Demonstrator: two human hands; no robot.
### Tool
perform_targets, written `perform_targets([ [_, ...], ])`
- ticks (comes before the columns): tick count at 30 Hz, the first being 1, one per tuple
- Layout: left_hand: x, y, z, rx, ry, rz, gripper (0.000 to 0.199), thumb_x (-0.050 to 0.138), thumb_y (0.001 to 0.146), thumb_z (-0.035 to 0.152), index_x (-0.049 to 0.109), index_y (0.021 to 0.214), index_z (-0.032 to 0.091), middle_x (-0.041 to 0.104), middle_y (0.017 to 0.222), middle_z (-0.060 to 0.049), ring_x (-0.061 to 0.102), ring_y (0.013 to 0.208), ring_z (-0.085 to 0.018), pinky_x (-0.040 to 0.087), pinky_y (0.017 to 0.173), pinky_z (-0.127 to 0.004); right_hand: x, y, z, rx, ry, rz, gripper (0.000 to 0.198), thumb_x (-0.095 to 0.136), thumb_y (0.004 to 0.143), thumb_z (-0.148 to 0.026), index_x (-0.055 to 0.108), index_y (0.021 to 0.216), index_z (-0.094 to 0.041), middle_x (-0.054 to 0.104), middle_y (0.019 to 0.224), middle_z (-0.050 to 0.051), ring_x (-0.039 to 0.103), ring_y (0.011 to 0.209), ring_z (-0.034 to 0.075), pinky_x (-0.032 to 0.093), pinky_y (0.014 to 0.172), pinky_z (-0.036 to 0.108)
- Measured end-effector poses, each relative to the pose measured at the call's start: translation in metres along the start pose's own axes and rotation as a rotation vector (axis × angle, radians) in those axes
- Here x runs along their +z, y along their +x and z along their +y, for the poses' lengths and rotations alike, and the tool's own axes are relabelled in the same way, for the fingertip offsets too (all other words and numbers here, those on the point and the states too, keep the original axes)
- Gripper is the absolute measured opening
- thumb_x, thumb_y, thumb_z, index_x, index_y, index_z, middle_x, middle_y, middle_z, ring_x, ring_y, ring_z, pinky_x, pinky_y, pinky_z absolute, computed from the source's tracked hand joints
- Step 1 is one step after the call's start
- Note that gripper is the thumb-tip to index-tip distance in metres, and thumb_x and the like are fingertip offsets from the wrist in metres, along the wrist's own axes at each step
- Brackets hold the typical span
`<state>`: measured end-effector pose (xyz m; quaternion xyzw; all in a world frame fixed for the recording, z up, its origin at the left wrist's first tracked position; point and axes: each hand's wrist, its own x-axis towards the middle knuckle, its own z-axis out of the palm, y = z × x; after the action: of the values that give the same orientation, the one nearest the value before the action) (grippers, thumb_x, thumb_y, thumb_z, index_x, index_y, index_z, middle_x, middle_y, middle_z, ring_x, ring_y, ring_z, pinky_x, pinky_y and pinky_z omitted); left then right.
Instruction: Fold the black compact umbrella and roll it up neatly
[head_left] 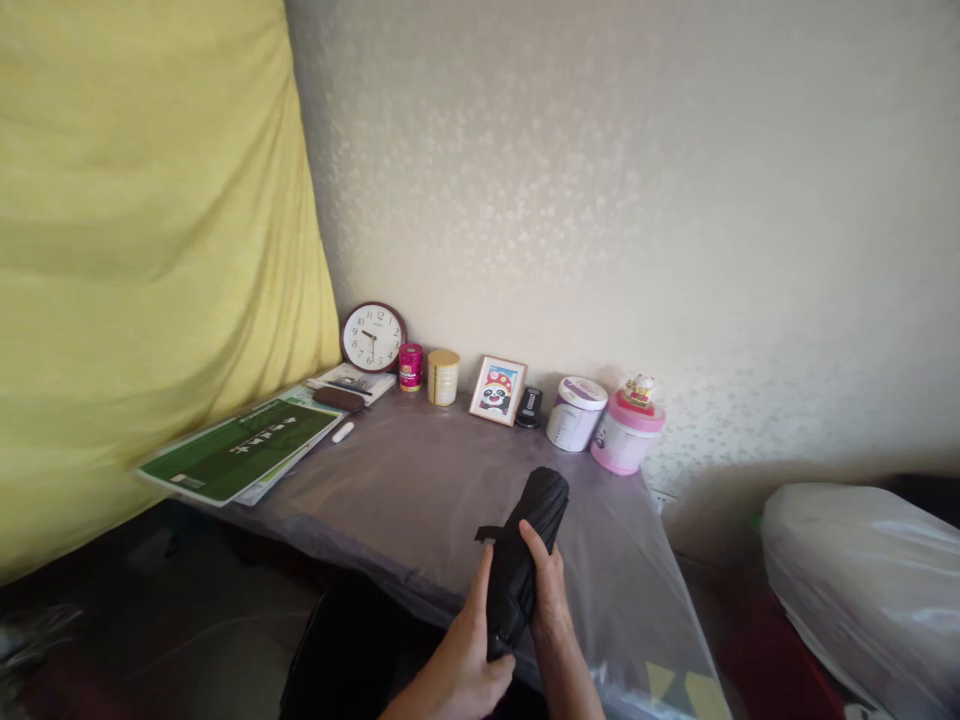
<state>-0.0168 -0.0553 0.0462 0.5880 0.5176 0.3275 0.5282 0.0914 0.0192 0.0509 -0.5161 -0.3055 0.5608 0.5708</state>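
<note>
A black folded umbrella [517,570] is held at a slant above the front part of the table, its top end pointing away from me. My left hand [472,640] is closed around its lower end. My right hand [546,575] wraps its right side higher up, the thumb lying along the folded cloth. A short black strap [491,533] sticks out loose to the left of the umbrella. The fingers of my right hand are partly hidden behind it.
Along the wall stand a clock [374,338], a pink tin [410,367], a yellow-lidded can [443,378], a panda picture frame [497,391], a stapler-like black object [529,408] and two tubs [576,415]. Green booklets [240,450] lie left; a plastic-wrapped bundle [862,580] is right.
</note>
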Motion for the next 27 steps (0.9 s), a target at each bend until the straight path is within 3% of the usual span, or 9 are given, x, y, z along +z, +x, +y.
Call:
perform_targets([
  [3,-0.005,-0.001,0.009,-0.113,-0.345,-0.144,0.087,0.052,0.074,0.025,-0.006,0.138,0.025,0.058,0.070,0.002,0.057,0.050,-0.013,0.047,0.047,-0.025,-0.002,0.002,0.000,0.057,0.033,-0.050,0.056,0.065,0.065,-0.053,0.061,0.103,-0.012,0.066,0.070,0.001,0.062,0.065,0.021,0.051,0.062,0.031],
  [6,-0.003,0.001,0.008,-0.133,-0.306,-0.132,0.071,0.049,0.077,0.031,0.010,0.137,0.023,0.051,0.058,0.007,0.044,0.036,-0.008,0.042,0.041,-0.022,-0.001,0.003,-0.002,0.005,-0.019,-0.042,0.058,0.067,0.063,-0.052,0.060,0.104,-0.012,0.068,0.079,0.003,0.064,0.075,0.023,0.051,0.067,0.031],
  [9,0.001,0.005,-0.002,-0.052,0.035,0.015,0.070,0.047,0.075,0.021,0.015,0.137,0.021,0.061,0.094,-0.009,0.061,0.061,-0.015,0.051,0.062,-0.031,0.002,0.004,0.000,-0.099,-0.111,-0.011,0.057,0.072,0.060,-0.047,0.058,0.105,-0.015,0.068,0.088,0.003,0.063,0.084,0.023,0.050,0.074,0.030],
  [14,-0.005,0.007,-0.014,0.108,0.422,0.195,0.086,0.047,0.066,0.005,0.008,0.141,0.020,0.022,0.146,-0.013,0.040,0.125,-0.024,0.033,0.101,-0.032,0.003,0.006,0.011,-0.121,-0.147,-0.005,0.056,0.074,0.059,-0.045,0.057,0.104,-0.016,0.068,0.089,0.003,0.062,0.087,0.022,0.049,0.078,0.030],
  [17,-0.016,0.007,-0.008,0.136,0.180,0.123,0.098,0.054,0.065,0.008,-0.006,0.141,0.023,0.032,0.142,-0.013,0.043,0.122,-0.023,0.038,0.098,-0.033,0.001,0.007,0.016,-0.072,-0.067,-0.035,0.057,0.070,0.063,-0.048,0.057,0.107,-0.015,0.068,0.086,0.004,0.064,0.082,0.023,0.050,0.073,0.031],
  [19,-0.021,0.007,-0.002,0.040,-0.051,-0.005,0.101,0.058,0.071,0.019,-0.018,0.138,0.025,0.054,0.121,-0.013,0.059,0.099,-0.022,0.051,0.076,-0.033,0.000,0.008,0.017,-0.053,-0.042,-0.033,0.059,0.069,0.063,-0.050,0.057,0.107,-0.013,0.068,0.083,0.004,0.064,0.078,0.023,0.051,0.070,0.032],
  [22,-0.023,0.013,0.003,-0.086,-0.159,-0.068,0.092,0.051,0.080,0.039,-0.019,0.137,0.026,0.064,0.093,-0.007,0.062,0.060,-0.016,0.050,0.048,-0.028,-0.002,0.010,0.017,-0.075,-0.053,-0.024,0.060,0.069,0.063,-0.050,0.058,0.109,-0.013,0.069,0.086,0.004,0.064,0.081,0.024,0.051,0.072,0.032],
  [24,-0.021,0.018,0.001,-0.029,-0.029,0.040,0.084,0.050,0.080,0.038,-0.006,0.140,0.025,0.062,0.106,-0.011,0.064,0.066,-0.017,0.052,0.058,-0.032,-0.004,0.012,0.016,-0.109,-0.090,-0.017,0.058,0.069,0.063,-0.049,0.058,0.108,-0.013,0.069,0.091,0.005,0.063,0.089,0.024,0.049,0.078,0.032],
  [27,-0.019,0.026,-0.006,0.129,0.273,0.206,0.081,0.055,0.073,0.025,0.011,0.141,0.024,0.041,0.137,-0.011,0.053,0.111,-0.023,0.041,0.094,-0.036,-0.011,0.015,0.014,-0.179,-0.204,0.015,0.053,0.071,0.061,-0.047,0.062,0.102,-0.014,0.069,0.095,0.006,0.060,0.097,0.026,0.046,0.086,0.034],
])
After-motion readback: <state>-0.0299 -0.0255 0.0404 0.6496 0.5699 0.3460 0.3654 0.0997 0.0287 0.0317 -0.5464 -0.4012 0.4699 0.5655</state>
